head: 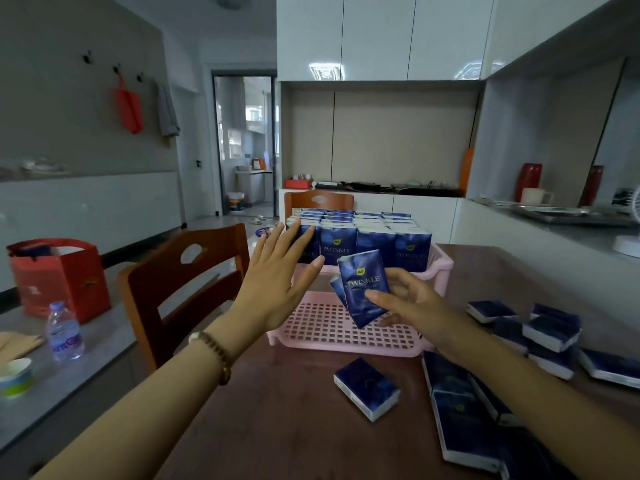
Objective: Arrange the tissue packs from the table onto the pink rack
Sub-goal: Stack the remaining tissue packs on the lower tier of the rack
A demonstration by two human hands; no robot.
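Observation:
The pink rack [346,336] stands on the brown table, its lower tier bare and its upper tier packed with upright blue tissue packs [360,237]. My right hand [412,303] is shut on two blue tissue packs [363,287], held upright over the lower tier. My left hand [277,275] is open, fingers spread, its fingertips against the leftmost packs on the upper tier. One loose pack [367,388] lies flat on the table in front of the rack. Several more packs [540,336] lie scattered and piled to the right.
A wooden chair [180,285] stands left of the rack and another behind it. On the grey side table at left are a red bag [59,275], a water bottle [64,332] and a paper cup [14,377]. A counter with red vases runs at the right.

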